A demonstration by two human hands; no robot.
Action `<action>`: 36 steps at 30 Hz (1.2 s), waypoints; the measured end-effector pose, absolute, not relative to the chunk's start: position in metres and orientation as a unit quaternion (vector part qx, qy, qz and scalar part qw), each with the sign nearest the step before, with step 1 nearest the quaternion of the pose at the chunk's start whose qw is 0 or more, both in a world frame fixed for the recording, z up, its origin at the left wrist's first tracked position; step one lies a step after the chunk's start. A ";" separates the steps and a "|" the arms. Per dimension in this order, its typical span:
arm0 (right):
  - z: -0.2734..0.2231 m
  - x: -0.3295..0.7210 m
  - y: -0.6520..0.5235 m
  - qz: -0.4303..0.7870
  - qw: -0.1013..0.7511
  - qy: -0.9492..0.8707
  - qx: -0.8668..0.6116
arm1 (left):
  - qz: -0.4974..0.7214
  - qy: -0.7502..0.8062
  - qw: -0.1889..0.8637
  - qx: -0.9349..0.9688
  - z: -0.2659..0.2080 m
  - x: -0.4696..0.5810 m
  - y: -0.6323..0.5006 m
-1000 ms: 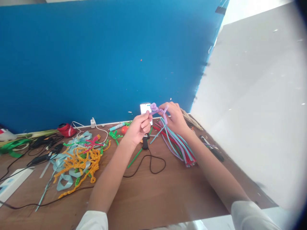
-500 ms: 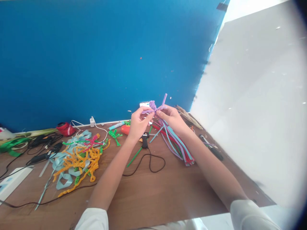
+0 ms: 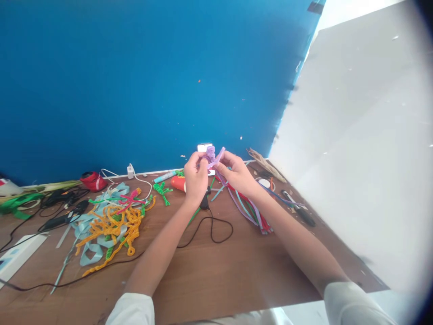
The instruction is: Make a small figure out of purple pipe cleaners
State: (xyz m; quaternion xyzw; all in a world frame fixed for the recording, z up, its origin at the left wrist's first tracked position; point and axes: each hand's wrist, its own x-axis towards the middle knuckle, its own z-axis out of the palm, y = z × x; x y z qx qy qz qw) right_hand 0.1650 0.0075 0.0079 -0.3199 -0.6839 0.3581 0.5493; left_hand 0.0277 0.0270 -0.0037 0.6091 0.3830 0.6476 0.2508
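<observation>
1 purple fuzzy stem pc (image 3: 211, 154) pinched by l hand (image 3: 197, 178) & r hand (image 3: 239, 176), phone (image 3: 204, 147) behind.

Centre of frame: the left hand (image 3: 196, 178) and right hand (image 3: 239, 175) both pinch a coiled purple pipe cleaner (image 3: 210, 153), one end angled toward the upper right. A phone (image 3: 203, 147), partly covered, shows behind it. Right of centre, a bundle of pipe cleaners (image 3: 264, 225) lies beneath the right forearm. Lower left: an orange tangle (image 3: 134, 220) on pale blue ribbon (image 3: 89, 261).
</observation>
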 end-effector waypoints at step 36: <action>0.020 0.185 0.011 0.612 0.476 -0.560 -0.292 | 0.577 0.317 -0.014 0.753 0.002 0.007 0.035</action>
